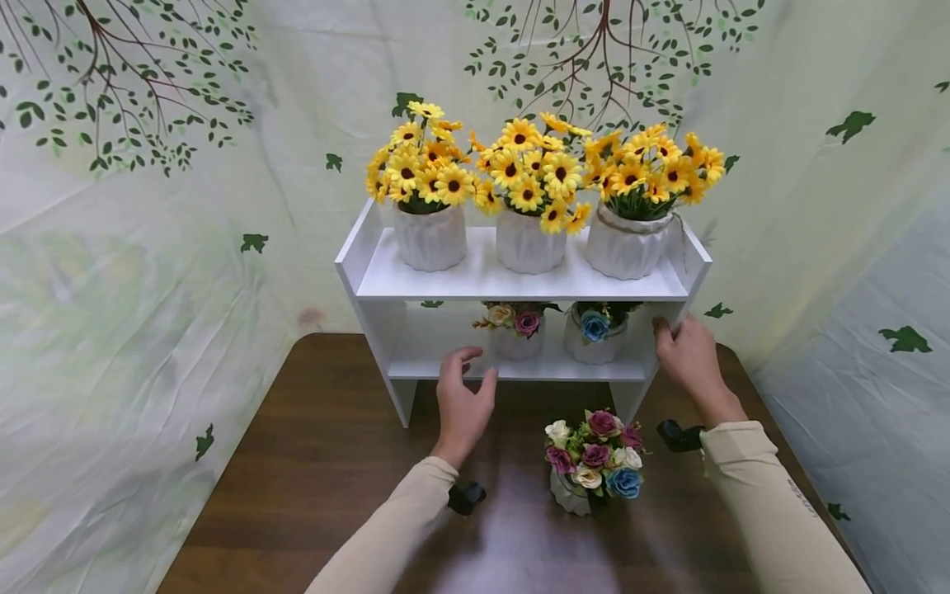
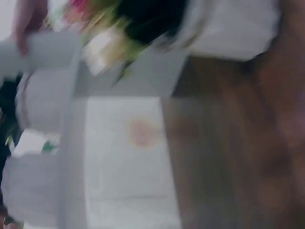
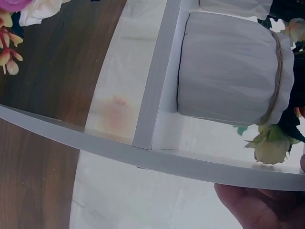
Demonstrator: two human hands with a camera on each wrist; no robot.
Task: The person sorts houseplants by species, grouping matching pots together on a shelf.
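My left hand (image 1: 463,408) is in front of the lower level of a white two-tier shelf (image 1: 519,286), fingers bent and apart, holding nothing. On that level stand two white pots of artificial roses (image 1: 519,334), one with a blue bloom (image 1: 595,327). My right hand (image 1: 692,356) grips the shelf's right side panel; in the right wrist view its fingers (image 3: 252,210) lie along the panel's outer face. Another white pot of mixed roses (image 1: 594,458) stands on the table between my forearms, in front of the shelf. The left wrist view is blurred.
Three white pots of yellow sunflowers (image 1: 530,177) stand in a row on the upper shelf. The brown wooden table (image 1: 319,470) carries everything. Behind it hangs a pale cloth backdrop (image 1: 297,99) with printed leaves. Black wrist cameras (image 1: 466,498) stick out under both wrists.
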